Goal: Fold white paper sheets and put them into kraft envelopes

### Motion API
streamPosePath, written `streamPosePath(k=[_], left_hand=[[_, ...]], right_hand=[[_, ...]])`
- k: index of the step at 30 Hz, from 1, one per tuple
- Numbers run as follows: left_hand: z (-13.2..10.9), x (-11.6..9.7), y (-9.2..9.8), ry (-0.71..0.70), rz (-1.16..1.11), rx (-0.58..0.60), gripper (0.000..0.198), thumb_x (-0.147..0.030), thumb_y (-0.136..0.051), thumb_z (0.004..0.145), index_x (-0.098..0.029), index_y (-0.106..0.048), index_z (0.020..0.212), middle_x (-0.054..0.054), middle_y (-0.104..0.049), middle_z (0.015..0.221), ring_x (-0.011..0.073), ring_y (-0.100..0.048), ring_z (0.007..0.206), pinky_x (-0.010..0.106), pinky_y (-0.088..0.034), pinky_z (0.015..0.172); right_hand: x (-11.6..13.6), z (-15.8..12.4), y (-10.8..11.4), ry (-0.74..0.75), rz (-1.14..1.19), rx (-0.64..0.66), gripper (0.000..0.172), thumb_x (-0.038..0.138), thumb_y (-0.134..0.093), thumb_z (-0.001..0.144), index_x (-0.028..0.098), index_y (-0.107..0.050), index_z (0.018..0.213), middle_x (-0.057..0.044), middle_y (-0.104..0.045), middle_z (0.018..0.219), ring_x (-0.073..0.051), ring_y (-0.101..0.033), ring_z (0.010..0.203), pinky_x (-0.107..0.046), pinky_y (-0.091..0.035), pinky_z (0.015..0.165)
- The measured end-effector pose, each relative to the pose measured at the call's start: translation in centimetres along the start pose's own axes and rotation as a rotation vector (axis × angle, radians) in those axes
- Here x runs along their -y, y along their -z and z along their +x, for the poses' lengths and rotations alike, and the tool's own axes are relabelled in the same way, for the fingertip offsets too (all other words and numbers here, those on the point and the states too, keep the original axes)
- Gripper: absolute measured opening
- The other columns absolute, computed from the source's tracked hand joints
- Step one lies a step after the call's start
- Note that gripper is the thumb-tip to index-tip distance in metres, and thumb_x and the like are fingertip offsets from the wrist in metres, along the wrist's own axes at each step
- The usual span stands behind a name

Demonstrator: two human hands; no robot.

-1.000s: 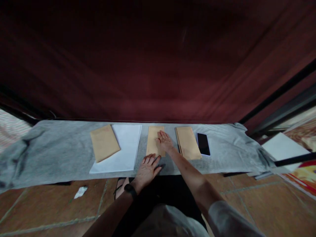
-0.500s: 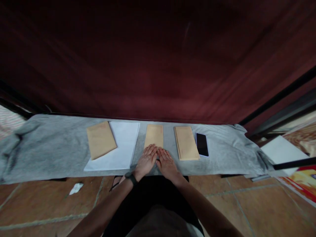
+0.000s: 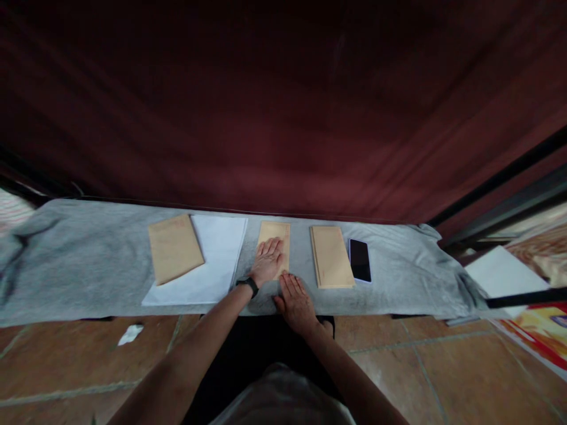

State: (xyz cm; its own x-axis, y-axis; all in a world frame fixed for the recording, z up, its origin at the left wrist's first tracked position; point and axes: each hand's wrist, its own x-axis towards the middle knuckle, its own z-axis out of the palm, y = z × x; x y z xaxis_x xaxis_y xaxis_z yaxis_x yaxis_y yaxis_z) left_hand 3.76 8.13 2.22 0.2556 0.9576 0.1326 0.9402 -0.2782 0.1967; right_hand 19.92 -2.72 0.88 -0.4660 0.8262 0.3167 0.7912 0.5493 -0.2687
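Note:
A tan paper envelope (image 3: 274, 228) lies flat on the grey cloth in front of me. Across its middle and left side rests my left hand (image 3: 267, 261), palm down with the fingers stretched out, a dark band on the wrist. My right hand (image 3: 297, 302) lies flat with fingers extended at the envelope's near right corner, its fingertips touching the lower edge. To the right sits a stack of similar envelopes (image 3: 331, 257). On the left, a wider tan envelope or folded brown paper (image 3: 175, 249) partly covers white paper sheets (image 3: 219, 260).
A phone (image 3: 359, 260) lies beside the right stack. Grey cloth (image 3: 407, 271) covers the narrow bench, and a dark red panel (image 3: 283, 147) rises behind it. A scrap of white tissue (image 3: 130, 334) is on the tiled floor (image 3: 80, 354).
My left hand has slid forward, up onto the middle of the envelope. My right hand has shifted slightly back toward me, so the two hands are apart.

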Motion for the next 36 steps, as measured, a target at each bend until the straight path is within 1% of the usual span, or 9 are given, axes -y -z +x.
streamPosePath(k=[6, 9, 12, 16, 23, 28, 31, 34, 36], left_hand=[[-10.3, -0.2, 0.1, -0.157, 0.024, -0.094, 0.056, -0.036, -0.034, 0.104, -0.02, -0.036, 0.157, 0.007, -0.038, 0.163, 0.0226, -0.027, 0.154, 0.047, -0.024, 0.126], [-12.4, -0.6, 0.8, -0.162, 0.037, -0.096, 0.053, -0.035, -0.037, 0.103, -0.021, -0.04, 0.155, 0.006, -0.041, 0.161, 0.0235, -0.031, 0.153, 0.047, -0.025, 0.126], [-12.4, -0.9, 1.4, -0.146, 0.03, -0.079, 0.053, -0.034, -0.038, 0.103, -0.021, -0.042, 0.154, 0.007, -0.043, 0.16, 0.0236, -0.032, 0.152, 0.048, -0.025, 0.126], [-12.1, -1.2, 1.6, -0.128, 0.016, -0.046, 0.052, -0.036, -0.037, 0.104, -0.02, -0.044, 0.153, 0.007, -0.043, 0.161, 0.0246, -0.03, 0.153, 0.049, -0.024, 0.126], [-12.9, -1.5, 1.3, -0.095, -0.013, -0.067, 0.056, -0.039, -0.037, 0.104, -0.015, -0.041, 0.154, 0.014, -0.04, 0.161, 0.0253, -0.03, 0.153, 0.05, -0.022, 0.126], [-12.9, -1.7, 1.5, -0.093, -0.014, -0.024, 0.059, -0.041, -0.035, 0.104, -0.01, -0.039, 0.154, 0.015, -0.037, 0.162, 0.0267, -0.026, 0.154, 0.049, -0.02, 0.127], [-12.8, -1.8, 1.5, -0.09, -0.011, -0.006, 0.061, -0.043, -0.034, 0.104, -0.008, -0.037, 0.155, 0.016, -0.035, 0.163, 0.0271, -0.024, 0.155, 0.049, -0.018, 0.127], [-12.8, -1.8, 1.3, -0.09, -0.002, -0.013, 0.062, -0.043, -0.033, 0.105, -0.007, -0.036, 0.155, 0.016, -0.033, 0.164, 0.0276, -0.022, 0.156, 0.05, -0.017, 0.127], [-12.8, -1.9, 1.1, -0.087, 0.0, -0.018, 0.063, -0.043, -0.033, 0.105, -0.007, -0.035, 0.156, 0.017, -0.032, 0.164, 0.0279, -0.021, 0.156, 0.051, -0.017, 0.127]], right_hand=[[0.1, 0.0, 0.0, -0.044, 0.015, 0.031, 0.055, 0.036, -0.044, 0.105, 0.009, -0.043, 0.153, -0.015, -0.046, 0.157, -0.025, -0.039, 0.148, -0.046, -0.032, 0.123], [0.3, 0.3, 0.3, -0.064, 0.034, 0.064, 0.051, 0.03, -0.038, 0.106, 0.012, -0.043, 0.153, -0.012, -0.046, 0.157, -0.022, -0.039, 0.148, -0.044, -0.029, 0.124], [0.6, 0.6, 0.4, -0.061, 0.035, 0.091, 0.049, 0.03, -0.036, 0.107, 0.015, -0.044, 0.153, -0.01, -0.047, 0.157, -0.021, -0.039, 0.148, -0.045, -0.026, 0.125], [0.8, 0.6, 0.0, -0.1, -0.014, 0.046, 0.05, 0.03, -0.037, 0.107, 0.013, -0.043, 0.154, -0.012, -0.045, 0.158, -0.023, -0.041, 0.147, -0.046, -0.027, 0.124], [0.5, 1.1, -0.3, -0.282, -0.029, -0.009, 0.049, 0.024, -0.042, 0.101, 0.011, -0.052, 0.147, -0.017, -0.054, 0.15, -0.028, -0.05, 0.138, -0.047, -0.036, 0.115], [0.2, 3.5, 0.0, -0.528, 0.266, -0.163, 0.035, 0.022, -0.052, 0.091, 0.015, -0.068, 0.121, -0.019, -0.065, 0.128, -0.033, -0.056, 0.123, -0.051, -0.041, 0.107], [-0.2, 5.0, -0.3, -0.667, 0.555, -0.182, 0.023, 0.022, -0.057, 0.084, 0.014, -0.069, 0.103, -0.018, -0.07, 0.111, -0.032, -0.06, 0.117, -0.048, -0.046, 0.104], [-0.4, 5.6, -0.8, -0.723, 0.694, -0.161, 0.028, 0.029, -0.055, 0.086, 0.016, -0.062, 0.11, -0.01, -0.072, 0.095, -0.025, -0.07, 0.091, -0.039, -0.057, 0.083], [-0.4, 5.7, -1.2, -0.748, 0.791, -0.142, 0.033, 0.034, -0.054, 0.087, 0.018, -0.057, 0.116, -0.004, -0.072, 0.085, -0.02, -0.07, 0.073, -0.033, -0.059, 0.066]])
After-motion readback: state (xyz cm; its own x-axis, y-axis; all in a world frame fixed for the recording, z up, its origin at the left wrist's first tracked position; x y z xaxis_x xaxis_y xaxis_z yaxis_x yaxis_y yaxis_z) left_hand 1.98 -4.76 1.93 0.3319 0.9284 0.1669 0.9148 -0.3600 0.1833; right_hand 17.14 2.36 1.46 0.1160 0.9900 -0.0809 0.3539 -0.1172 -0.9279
